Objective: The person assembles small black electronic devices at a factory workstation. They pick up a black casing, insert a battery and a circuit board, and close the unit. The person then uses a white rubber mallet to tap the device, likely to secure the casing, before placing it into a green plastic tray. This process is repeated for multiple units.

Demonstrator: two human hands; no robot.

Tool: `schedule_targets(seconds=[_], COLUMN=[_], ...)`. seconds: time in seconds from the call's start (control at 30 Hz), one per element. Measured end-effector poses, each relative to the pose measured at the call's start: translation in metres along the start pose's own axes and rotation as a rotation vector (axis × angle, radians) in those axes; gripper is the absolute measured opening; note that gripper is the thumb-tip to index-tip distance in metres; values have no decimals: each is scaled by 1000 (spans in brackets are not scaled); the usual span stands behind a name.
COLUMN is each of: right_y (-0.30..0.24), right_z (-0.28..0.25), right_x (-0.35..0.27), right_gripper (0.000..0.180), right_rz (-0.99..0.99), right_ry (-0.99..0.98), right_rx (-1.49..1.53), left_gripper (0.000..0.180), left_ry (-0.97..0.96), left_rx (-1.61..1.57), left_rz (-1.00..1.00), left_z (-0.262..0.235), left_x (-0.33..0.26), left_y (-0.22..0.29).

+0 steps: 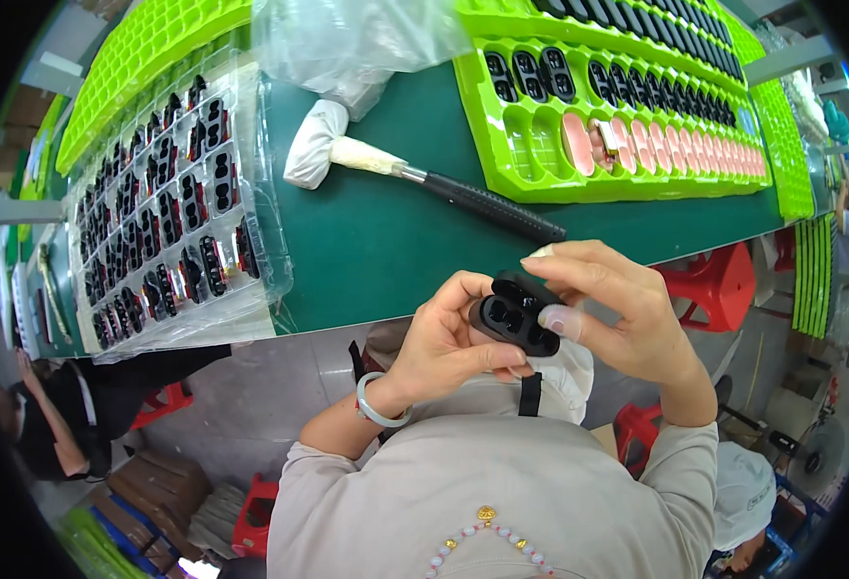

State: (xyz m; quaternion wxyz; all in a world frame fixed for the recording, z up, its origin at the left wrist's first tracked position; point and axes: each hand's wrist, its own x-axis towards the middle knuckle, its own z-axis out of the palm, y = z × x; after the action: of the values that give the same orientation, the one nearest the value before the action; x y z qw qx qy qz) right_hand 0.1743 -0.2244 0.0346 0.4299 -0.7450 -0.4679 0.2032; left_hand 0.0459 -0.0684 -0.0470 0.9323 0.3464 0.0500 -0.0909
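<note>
A small black earbud charging case (509,326) with its lid raised sits between my two hands, over the near edge of the table. Its body rests in my left hand (449,343), whose fingers and thumb close around the left side and underside. My right hand (622,307) grips the lid side, with the thumb against the case and fingers on the lid. Two round hollows show inside the case. Just beyond my hands lies a mallet (487,203) with a black handle and a head wrapped in white material.
A bright green tray (516,188) at the right holds black cases and pink shells. A clear plastic tray (260,193) of black inserts lies left. A plastic bag (357,34) sits at the back of the green tabletop (376,256). Red stools (719,288) and other people are nearby.
</note>
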Motion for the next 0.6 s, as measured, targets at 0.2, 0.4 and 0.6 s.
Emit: schedule_targets(seconds=[0.2,0.4,0.6], right_y=[12,8,17], right_z=[6,16,2], right_x=[-34,-52,-56], right_gripper=[36,39,37], right_rz=[-407,-312,-331], right_ry=[390,252,107], right_rx=[-474,-577,-382], left_gripper=[34,36,53], left_ry=[76,1,-177], left_rx=[-11,392,-22], left_rz=[-3,125,-74], left_z=[17,17,8], left_x=[7,19,18], left_y=[-11,-26,-29])
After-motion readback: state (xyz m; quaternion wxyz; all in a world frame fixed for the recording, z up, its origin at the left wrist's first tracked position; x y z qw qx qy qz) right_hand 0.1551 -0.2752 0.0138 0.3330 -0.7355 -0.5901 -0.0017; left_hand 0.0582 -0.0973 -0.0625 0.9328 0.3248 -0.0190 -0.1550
